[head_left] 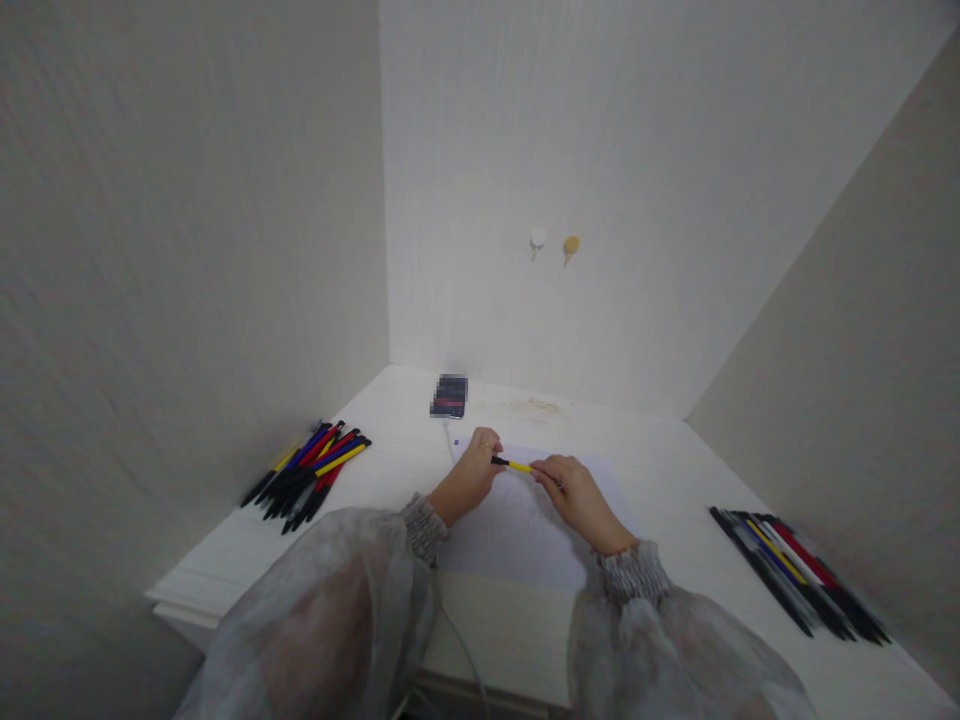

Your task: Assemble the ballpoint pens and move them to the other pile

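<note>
Between my two hands, above a sheet of white paper (510, 535), is a pen (519, 466) with a yellow barrel and a black end. My left hand (478, 470) is closed on the black end. The fingers of my right hand (574, 493) pinch the yellow end, covering its tip. The pen lies almost level, sloping slightly down to the right. Off to the left sits a loose pile of pens (311, 470) in yellow, blue, red and black. At the right, more pens (799, 570) lie side by side in a row.
A phone (448, 397), its screen blurred, lies at the back of the white table (405, 440). From it a pale cable (465, 645) runs toward the front edge. Walls enclose the back and both sides. Two small hooks (571, 245) are on the back wall.
</note>
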Available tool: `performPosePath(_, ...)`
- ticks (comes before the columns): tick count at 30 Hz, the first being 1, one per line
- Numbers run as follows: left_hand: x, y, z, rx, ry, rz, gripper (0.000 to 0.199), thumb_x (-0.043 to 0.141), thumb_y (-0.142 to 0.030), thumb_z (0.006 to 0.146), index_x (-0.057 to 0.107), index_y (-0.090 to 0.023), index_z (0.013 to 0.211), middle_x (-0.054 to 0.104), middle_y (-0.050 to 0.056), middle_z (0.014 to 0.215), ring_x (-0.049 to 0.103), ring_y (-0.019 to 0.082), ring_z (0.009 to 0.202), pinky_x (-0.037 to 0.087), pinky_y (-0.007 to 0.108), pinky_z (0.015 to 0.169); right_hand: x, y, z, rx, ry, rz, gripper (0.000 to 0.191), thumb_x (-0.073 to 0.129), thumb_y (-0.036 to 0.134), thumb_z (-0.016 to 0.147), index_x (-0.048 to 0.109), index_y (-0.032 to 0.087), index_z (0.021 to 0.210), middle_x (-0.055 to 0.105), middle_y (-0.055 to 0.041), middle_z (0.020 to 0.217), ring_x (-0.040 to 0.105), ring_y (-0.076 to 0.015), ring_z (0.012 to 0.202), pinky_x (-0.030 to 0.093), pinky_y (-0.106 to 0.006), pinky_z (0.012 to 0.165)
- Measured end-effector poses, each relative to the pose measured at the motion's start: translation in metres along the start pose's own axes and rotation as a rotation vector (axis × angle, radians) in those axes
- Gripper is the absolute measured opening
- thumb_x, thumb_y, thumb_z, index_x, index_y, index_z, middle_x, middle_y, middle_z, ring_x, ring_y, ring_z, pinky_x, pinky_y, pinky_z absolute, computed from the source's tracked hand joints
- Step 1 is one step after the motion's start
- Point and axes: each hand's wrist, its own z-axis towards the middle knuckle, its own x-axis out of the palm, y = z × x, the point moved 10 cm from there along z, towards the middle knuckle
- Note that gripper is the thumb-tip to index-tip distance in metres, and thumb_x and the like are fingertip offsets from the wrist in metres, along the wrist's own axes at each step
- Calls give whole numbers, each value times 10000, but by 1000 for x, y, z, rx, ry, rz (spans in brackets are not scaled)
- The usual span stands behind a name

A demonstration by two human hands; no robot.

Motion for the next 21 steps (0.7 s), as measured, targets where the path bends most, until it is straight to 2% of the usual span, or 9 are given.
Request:
performPosePath(3, 0, -9, 1, 60, 32, -25, 187, 484, -31, 653, 392, -171, 735, 394, 49, 921, 412, 151, 866, 360, 328, 798, 1, 1, 0, -17, -6, -12, 271, 366, 267, 836, 619, 192, 896, 618, -42, 768, 530, -152, 737, 366, -270, 698)
performPosePath(7, 3, -17, 0, 92, 82, -51, 188, 471, -21, 662, 377, -172, 724, 398, 29, 845, 412, 140, 808, 375, 319, 749, -6, 7, -1, -69, -83, -2, 215, 420, 253, 815, 615, 170, 854, 610, -48, 756, 523, -160, 733, 370, -286, 698)
performPosePath(15, 0, -22, 0, 114, 53, -69, 178, 472, -27, 675, 374, -170, 718, 403, 22, 815, 417, 128, 765, 386, 294, 711, -17, 7, -4, -44, -190, 76, 146, 470, 239, 782, 603, 181, 801, 622, -41, 763, 531, -165, 749, 368, -301, 727)
performPosePath(18, 2, -24, -1, 129, 67, -44, 158, 465, -34, 689, 382, -165, 718, 407, 25, 820, 420, 126, 768, 387, 286, 715, -9, 0, -3, 26, -137, 134, 194, 412, 252, 804, 595, 187, 813, 616, -24, 687, 534, -154, 686, 374, -281, 685)
performPosePath(21, 7, -28, -2, 154, 123, 10, 117, 457, -54, 712, 404, -158, 724, 417, 29, 826, 426, 126, 775, 386, 278, 726, 4, -10, -2, 121, -29, 253, 232, 354, 256, 815, 571, 176, 817, 572, 1, 571, 510, -127, 550, 371, -241, 574)
